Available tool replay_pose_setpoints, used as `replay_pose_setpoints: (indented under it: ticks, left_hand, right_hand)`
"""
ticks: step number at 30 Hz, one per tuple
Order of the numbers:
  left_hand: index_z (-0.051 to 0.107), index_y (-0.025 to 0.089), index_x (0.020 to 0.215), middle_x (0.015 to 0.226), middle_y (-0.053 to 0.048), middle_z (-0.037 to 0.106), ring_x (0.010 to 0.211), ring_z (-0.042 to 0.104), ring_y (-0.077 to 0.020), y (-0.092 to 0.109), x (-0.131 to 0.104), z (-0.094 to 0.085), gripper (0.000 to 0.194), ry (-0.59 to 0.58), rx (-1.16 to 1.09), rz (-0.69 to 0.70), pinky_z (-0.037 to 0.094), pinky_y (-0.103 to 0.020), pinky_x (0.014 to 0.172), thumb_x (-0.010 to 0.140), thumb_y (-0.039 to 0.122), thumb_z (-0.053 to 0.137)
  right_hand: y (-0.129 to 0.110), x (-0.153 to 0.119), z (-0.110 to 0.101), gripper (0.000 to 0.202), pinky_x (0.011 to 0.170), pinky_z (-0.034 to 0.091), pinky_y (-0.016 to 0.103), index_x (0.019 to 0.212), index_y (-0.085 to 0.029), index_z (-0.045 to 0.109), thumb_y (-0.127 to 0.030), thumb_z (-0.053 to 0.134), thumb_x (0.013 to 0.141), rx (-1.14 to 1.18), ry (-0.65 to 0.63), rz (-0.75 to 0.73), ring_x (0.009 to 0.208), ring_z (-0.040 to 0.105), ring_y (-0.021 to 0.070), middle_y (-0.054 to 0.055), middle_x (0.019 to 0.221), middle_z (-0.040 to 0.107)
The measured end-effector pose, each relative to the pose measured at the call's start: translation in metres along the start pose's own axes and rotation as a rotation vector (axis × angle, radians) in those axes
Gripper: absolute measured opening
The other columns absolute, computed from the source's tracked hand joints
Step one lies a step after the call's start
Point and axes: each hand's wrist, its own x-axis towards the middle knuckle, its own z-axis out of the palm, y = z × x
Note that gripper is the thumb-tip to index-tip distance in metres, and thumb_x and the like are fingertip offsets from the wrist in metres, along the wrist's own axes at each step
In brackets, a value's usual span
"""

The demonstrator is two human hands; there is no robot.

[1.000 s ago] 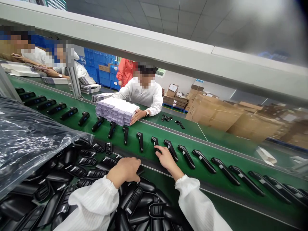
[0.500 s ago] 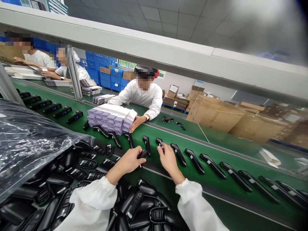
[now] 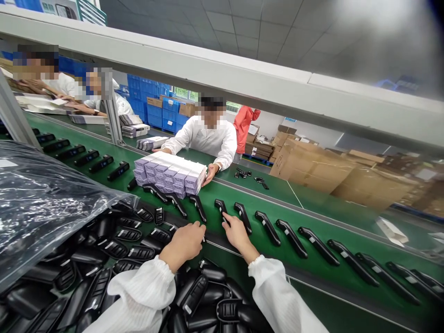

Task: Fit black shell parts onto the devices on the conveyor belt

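Note:
My left hand is over the near edge of the green conveyor belt, back towards me and fingers curled in. Whatever it holds is hidden, apart from a small pale tip by the fingers. To its right, my right hand has thumb and forefinger on the lower part of a bent black plastic handle lying on the belt. Similar black handles, such as one with a small white label, lie in a slanted row on both sides. Below my hands is a heap of black plastic shells, some with ribbed hollow insides.
Across the belt, a co-worker has both hands around a stack of purple-and-white boxes. Clear plastic sheeting covers part of the heap at left. A grey beam crosses overhead, and a metal post stands at left.
The row of handles has shifted right. My right hand has gone from one handle to the neighbour on its left. The black part visible in my left hand earlier is now hidden.

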Motion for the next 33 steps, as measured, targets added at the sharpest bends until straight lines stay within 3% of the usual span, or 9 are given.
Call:
replay_pose_setpoints:
  ticks: [4,9,12,15,18,21,25,30,33]
  left_hand:
    - [0.061,0.016,0.081,0.093,-0.015,0.066,0.091,0.066,-0.0346,-0.008,0.008,0.002,0.008,0.008,-0.063,0.026,0.049,-0.047,0.081,0.078,0.013,0.053]
    - [0.054,0.018,0.083,0.085,-0.008,0.066,0.084,0.066,-0.024,-0.02,0.017,-0.006,0.009,0.112,-0.279,0.016,0.051,-0.035,0.077,0.085,0.02,0.046]
    - [0.05,0.018,0.103,0.104,-0.007,0.066,0.087,0.067,-0.0168,-0.017,0.018,-0.009,0.017,0.16,-0.418,0.025,0.053,-0.027,0.074,0.09,0.027,0.043]
    - [0.049,0.02,0.108,0.109,-0.005,0.065,0.09,0.068,-0.0142,-0.009,0.016,-0.012,0.022,0.163,-0.458,0.052,0.053,-0.023,0.073,0.094,0.034,0.04]
    - [0.052,0.022,0.108,0.112,-0.006,0.064,0.098,0.065,-0.0193,-0.008,0.01,-0.018,0.023,0.172,-0.344,0.026,0.053,-0.03,0.082,0.089,0.034,0.052]
    - [0.059,0.019,0.106,0.119,-0.013,0.06,0.116,0.056,-0.0351,-0.017,0.001,-0.023,0.038,0.136,-0.133,-0.054,0.05,-0.045,0.09,0.07,0.018,0.071]
    - [0.066,0.012,0.099,0.106,-0.02,0.065,0.104,0.062,-0.0416,-0.031,-0.004,-0.019,0.036,0.005,0.075,-0.137,0.052,-0.054,0.082,0.067,-0.003,0.058]
    - [0.064,0.015,0.106,0.106,-0.018,0.067,0.101,0.065,-0.0369,-0.036,0.002,-0.012,0.033,0.002,0.156,-0.076,0.052,-0.049,0.082,0.083,0.003,0.044]
    - [0.06,0.016,0.112,0.106,-0.017,0.067,0.099,0.066,-0.0349,-0.034,0.003,-0.017,0.028,0.02,0.12,0.001,0.051,-0.045,0.082,0.089,0.017,0.044]
  right_hand:
    - [-0.005,0.008,0.006,0.044,0.089,0.046,0.034,0.138,-0.009,0.05,-0.02,0.044,0.095,-0.323,0.033,0.09,0.106,0.062,0.0274,0.019,0.114,0.064]
    - [-0.011,0.013,-0.007,0.042,0.094,0.042,0.045,0.131,-0.011,0.056,-0.033,0.048,0.096,-0.327,0.115,0.1,0.115,0.055,0.0334,0.021,0.12,0.06]
    - [-0.021,0.003,-0.018,0.048,0.093,0.045,0.041,0.133,-0.013,0.054,-0.041,0.052,0.094,0.052,0.075,0.007,0.11,0.057,0.0288,0.018,0.123,0.059]
    - [-0.034,-0.009,-0.022,0.042,0.08,0.05,0.032,0.122,-0.019,0.062,-0.045,0.058,0.089,0.621,-0.202,-0.121,0.091,0.062,0.0199,0.007,0.103,0.066]
    - [-0.036,-0.013,-0.022,0.037,0.07,0.052,0.03,0.113,-0.02,0.066,-0.043,0.062,0.085,0.813,-0.272,-0.089,0.084,0.061,0.0191,0.004,0.093,0.065]
    - [-0.021,-0.009,-0.02,0.037,0.078,0.052,0.034,0.12,-0.022,0.066,-0.035,0.058,0.086,0.538,-0.193,-0.044,0.09,0.061,0.021,0.006,0.102,0.064]
    - [-0.001,-0.004,-0.006,0.047,0.101,0.042,0.038,0.137,-0.018,0.055,-0.021,0.053,0.09,-0.001,-0.117,-0.135,0.114,0.056,0.0256,0.012,0.123,0.061]
    - [0.0,0.0,0.011,0.043,0.1,0.042,0.037,0.136,-0.009,0.052,-0.021,0.045,0.096,-0.33,-0.036,-0.119,0.114,0.057,0.0287,0.018,0.118,0.063]
    - [-0.001,0.0,0.003,0.039,0.096,0.045,0.039,0.131,-0.01,0.057,-0.026,0.045,0.097,-0.407,-0.021,-0.118,0.107,0.058,0.0297,0.017,0.11,0.065]
